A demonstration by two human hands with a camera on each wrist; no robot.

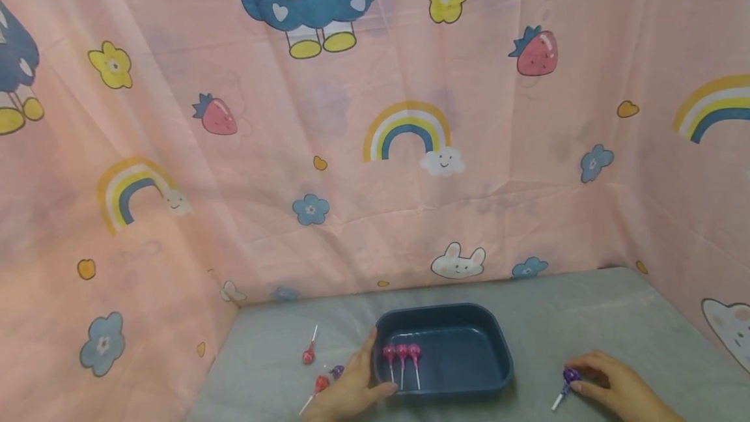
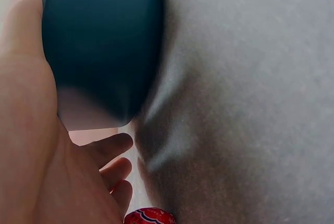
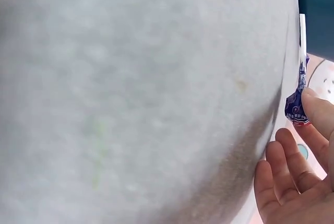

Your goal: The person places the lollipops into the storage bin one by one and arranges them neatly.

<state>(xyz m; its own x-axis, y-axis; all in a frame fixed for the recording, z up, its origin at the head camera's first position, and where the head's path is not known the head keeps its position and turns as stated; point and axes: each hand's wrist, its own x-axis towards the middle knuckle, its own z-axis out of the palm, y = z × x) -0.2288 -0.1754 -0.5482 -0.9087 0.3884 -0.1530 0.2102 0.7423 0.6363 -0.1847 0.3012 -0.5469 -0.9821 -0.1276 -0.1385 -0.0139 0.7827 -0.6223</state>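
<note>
A dark blue tray (image 1: 451, 316) stands on the grey table and holds three pink lollipops (image 1: 402, 353) side by side at its left end. My left hand (image 1: 351, 386) rests against the tray's left wall (image 2: 99, 41), thumb along it, while the other fingers (image 2: 112, 172) hang loosely curled beside it. Right of the tray, my right hand (image 1: 609, 384) pinches the head of a purple lollipop (image 1: 569, 377) that lies on the table. The right wrist view shows a fingertip (image 3: 315, 104) on its wrapper (image 3: 295, 110).
Two red lollipops (image 1: 308, 354) (image 1: 319, 385) and a small purple one (image 1: 336, 371) lie on the table left of my left hand. Pink patterned cloth walls (image 1: 375, 148) close in the back and both sides. A red lollipop (image 2: 150, 216) shows below my left palm.
</note>
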